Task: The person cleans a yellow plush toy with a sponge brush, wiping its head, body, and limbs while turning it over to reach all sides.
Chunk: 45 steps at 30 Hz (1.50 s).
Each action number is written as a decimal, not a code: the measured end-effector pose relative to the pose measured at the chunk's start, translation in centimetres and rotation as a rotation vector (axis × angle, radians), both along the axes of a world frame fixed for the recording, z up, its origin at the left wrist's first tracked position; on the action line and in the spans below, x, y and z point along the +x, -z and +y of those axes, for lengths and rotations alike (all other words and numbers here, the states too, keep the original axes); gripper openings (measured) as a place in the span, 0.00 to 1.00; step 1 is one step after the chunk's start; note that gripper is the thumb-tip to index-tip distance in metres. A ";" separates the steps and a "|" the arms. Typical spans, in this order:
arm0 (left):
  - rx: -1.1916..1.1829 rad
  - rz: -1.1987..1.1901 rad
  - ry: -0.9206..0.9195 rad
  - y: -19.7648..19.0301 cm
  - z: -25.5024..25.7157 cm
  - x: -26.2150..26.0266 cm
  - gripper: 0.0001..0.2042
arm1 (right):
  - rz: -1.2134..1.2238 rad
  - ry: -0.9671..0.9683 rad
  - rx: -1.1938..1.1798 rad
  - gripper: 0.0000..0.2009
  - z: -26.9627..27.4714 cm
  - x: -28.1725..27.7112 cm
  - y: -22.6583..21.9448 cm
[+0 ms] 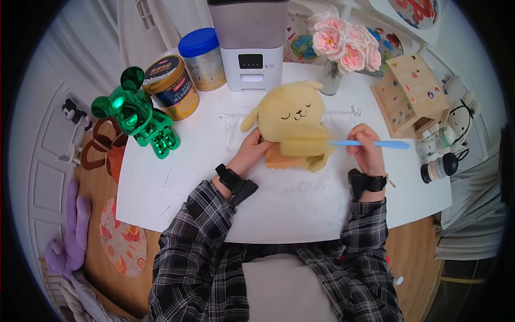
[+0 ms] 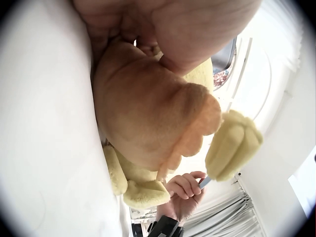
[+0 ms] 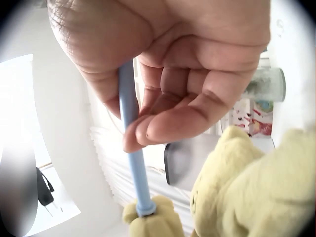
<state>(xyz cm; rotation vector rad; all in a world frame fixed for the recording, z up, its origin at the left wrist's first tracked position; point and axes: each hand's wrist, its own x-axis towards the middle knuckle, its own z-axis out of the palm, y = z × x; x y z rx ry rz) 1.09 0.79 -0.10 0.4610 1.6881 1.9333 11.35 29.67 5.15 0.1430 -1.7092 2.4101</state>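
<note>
A yellow plush toy [image 1: 294,110] with a sleeping face and an orange lower part [image 2: 148,108] is held upright on a white cloth [image 1: 289,209]. My left hand [image 1: 250,153] grips its side low down, thumb on the front. My right hand [image 1: 367,149] pinches the blue handle [image 1: 391,144] of a brush with a yellow sponge-like head [image 2: 234,145]. In the head view the blurred brush head lies across the toy's front; whether it touches cannot be told. The right wrist view shows thumb and fingers around the handle [image 3: 133,103].
Behind the toy stand a dispenser [image 1: 252,70], two cans [image 1: 206,64] and roses in a glass vase [image 1: 331,78]. A shiny green bear figure [image 1: 140,115] is at the left. On the right are a stickered wooden house [image 1: 410,96] and small jars [image 1: 440,168].
</note>
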 end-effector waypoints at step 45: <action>0.011 0.011 0.026 0.3 0.0 -0.2 0.21 | -0.014 0.155 0.028 0.05 3.8 -0.2 1.1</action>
